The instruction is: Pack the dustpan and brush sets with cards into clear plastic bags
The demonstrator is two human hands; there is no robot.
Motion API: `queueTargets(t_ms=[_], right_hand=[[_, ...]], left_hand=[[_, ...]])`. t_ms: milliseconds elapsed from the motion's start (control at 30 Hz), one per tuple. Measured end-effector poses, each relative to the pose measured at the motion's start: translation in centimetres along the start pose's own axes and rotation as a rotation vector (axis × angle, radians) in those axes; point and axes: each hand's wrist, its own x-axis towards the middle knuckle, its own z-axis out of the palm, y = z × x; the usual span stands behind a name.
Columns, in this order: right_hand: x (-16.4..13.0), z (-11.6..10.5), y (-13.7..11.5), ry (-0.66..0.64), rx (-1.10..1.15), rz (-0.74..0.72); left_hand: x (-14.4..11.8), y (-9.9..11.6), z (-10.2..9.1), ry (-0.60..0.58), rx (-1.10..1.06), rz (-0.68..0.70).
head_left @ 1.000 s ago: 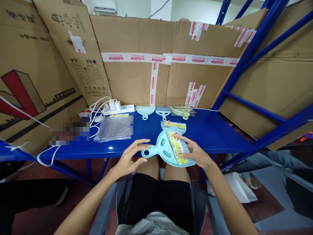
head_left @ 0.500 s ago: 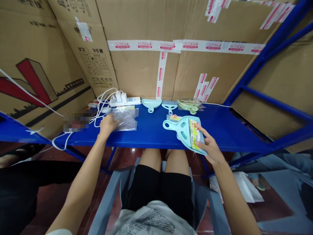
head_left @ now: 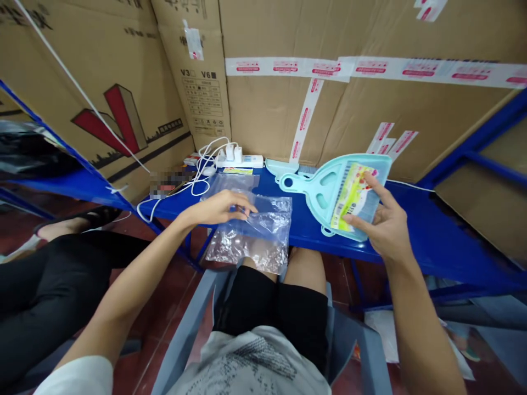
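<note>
My right hand (head_left: 385, 225) grips a light blue mini dustpan (head_left: 325, 189) with a brush and a yellow-green label card tucked in it, held tilted above the blue shelf (head_left: 415, 230). My left hand (head_left: 220, 207) pinches a clear plastic bag (head_left: 259, 233) that hangs over the shelf's front edge above my lap. A stack of more clear bags (head_left: 230, 181) lies flat on the shelf just behind my left hand.
A white power strip (head_left: 241, 160) with plugs and white cables sits at the back left. Another light blue dustpan (head_left: 276, 165) lies behind the held one. Taped cardboard boxes (head_left: 288, 99) wall the back. A person's legs in black (head_left: 61, 274) are at the left.
My left hand took one clear bag from the stack and drew it toward me. My right hand lifted the dustpan set higher off the shelf. The camera turned left and down.
</note>
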Motion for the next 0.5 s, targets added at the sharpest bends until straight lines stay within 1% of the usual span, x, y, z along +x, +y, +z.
queueTargets(t_ms=[33,100,167,233,267,333,433,500], right_hand=[[0.5,0.5,-0.6,-0.059,-0.056,-0.025],[1.3,1.1,-1.7,-0.202,-0.197,-0.044],[1.9,1.3,-2.4,-0.346,-0.332,-0.044],[2.4,1.1,-2.9,-0.445,-0.397,-0.031],[2.7,0.9,-3.0,-0.47,-0.399,-0.019],[3.3,0.6,-3.3,-0.472,-0.363,0.008],[4.0,0.5,-3.4,-0.469,-0.259,0.033],[4.5,0.7,-3.2,-0.527,-0.23,0.025]], left_hand=[[0.2,0.3,0.4,-0.029,0.017,0.033],[0.5,0.8,0.8,-0.047,0.064,0.096],[0.5,1.3,1.0,-0.057,0.127,0.158],[0.6,1.9,1.1,-0.098,0.178,0.217],[0.7,2.2,1.2,-0.124,0.19,0.242],[0.8,2.7,1.5,-0.14,0.192,0.281],[1.2,3.4,2.0,-0.074,0.21,0.296],[1.6,3.7,2.0,-0.028,0.255,0.297]])
